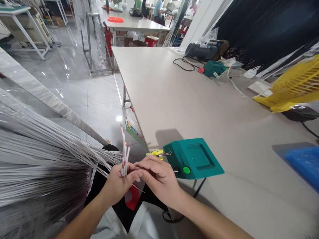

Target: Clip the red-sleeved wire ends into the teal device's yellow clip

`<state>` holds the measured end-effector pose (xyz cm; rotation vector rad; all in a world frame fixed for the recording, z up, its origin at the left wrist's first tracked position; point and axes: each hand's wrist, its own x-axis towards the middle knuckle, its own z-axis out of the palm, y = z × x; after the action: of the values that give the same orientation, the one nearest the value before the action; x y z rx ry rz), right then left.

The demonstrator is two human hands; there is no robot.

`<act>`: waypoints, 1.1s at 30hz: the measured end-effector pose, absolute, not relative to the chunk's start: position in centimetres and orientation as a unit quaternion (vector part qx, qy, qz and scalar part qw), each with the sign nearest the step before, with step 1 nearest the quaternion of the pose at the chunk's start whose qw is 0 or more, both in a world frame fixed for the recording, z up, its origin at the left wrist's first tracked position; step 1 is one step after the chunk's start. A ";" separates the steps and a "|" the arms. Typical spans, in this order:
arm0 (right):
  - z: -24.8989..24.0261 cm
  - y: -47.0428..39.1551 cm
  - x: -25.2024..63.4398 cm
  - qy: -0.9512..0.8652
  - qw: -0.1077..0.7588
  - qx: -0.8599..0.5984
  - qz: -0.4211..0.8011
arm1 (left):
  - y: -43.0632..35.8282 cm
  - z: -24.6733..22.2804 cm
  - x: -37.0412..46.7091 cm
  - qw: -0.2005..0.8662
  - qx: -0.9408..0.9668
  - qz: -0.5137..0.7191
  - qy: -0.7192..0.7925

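Observation:
My left hand (pixel 122 181) is closed around a small bundle of white wires (pixel 124 162), whose upright ends carry red marks. Fingertip to fingertip with it, my right hand (pixel 160 174) pinches between thumb and fingers. What lies in that pinch is too small to make out. A thin wire end pokes out below the hands. From the left, a thick mass of long white wires (pixel 45 146) runs toward my left hand. Just beyond my right hand, at the table edge, stands a teal device (pixel 196 156) with a green button. A yellow-handled tool (pixel 157 153) sits against its side.
The pale table (pixel 159 89) stretches ahead and right. On it are a yellow fan (pixel 294 86), a blue plastic item (pixel 304 162), a second green device (pixel 214 68) and a grey machine (pixel 201 51) with cables. A metal rack (pixel 87 43) stands on the floor; people sit far back.

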<state>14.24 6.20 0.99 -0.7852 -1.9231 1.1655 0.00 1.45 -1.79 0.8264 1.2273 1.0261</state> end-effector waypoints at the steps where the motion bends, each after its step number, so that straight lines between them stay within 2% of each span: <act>1: 0.9 6.2 14.1 -0.745 0.377 -0.313 0.452 | 1.3 -1.8 0.3 0.625 0.381 0.436 0.524; 8: 0.7 6.2 14.2 -0.707 0.381 -0.365 0.471 | 1.0 -2.2 0.7 0.683 0.369 0.426 0.466; 13: 0.6 6.3 14.5 -0.689 0.380 -0.377 0.488 | 1.4 -2.7 -0.1 0.646 0.269 0.511 0.500; 17: 0.7 6.3 14.4 -0.736 0.339 -0.366 0.457 | 1.9 -2.4 -0.4 0.569 0.159 0.588 0.552; 20: 0.5 6.1 14.2 -0.767 0.305 -0.355 0.439 | 1.7 -1.8 -0.4 0.525 0.202 0.598 0.570; 27: -0.6 5.7 14.0 -0.801 0.295 -0.322 0.409 | 1.1 -1.0 0.6 0.521 0.309 0.530 0.593; 33: 0.4 6.2 14.5 -0.756 0.381 -0.379 0.374 | 1.0 -1.0 0.7 0.493 0.278 0.544 0.620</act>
<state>14.50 6.19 0.36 -0.9666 -1.9293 0.9548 0.69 1.00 -1.04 0.6748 1.5042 1.3195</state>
